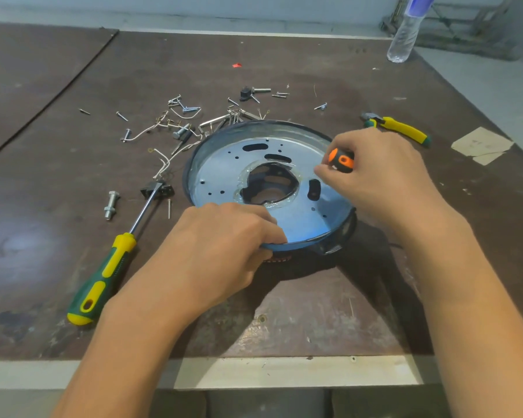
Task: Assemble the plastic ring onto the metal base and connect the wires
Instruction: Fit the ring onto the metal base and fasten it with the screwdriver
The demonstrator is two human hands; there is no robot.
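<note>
Fingers (269,227), left hand (221,236): curled on metal base (224,179) rim at 6 o'clock, steadying it. Right hand (383,176): gripping orange screwdriver (341,159) at 3 o'clock, likely for fastening.

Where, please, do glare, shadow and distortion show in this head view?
Head view: bluish glare washes the metal base near the left hand; a dark shadow lies on the table under the right hand gripping the orange screwdriver; wide-angle distortion tilts the water bottle.

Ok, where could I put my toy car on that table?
Bare tabletop left of the green screwdriver, and far back between the screws and the water bottle. Crowded behind the metal base: screws, wires.
</note>
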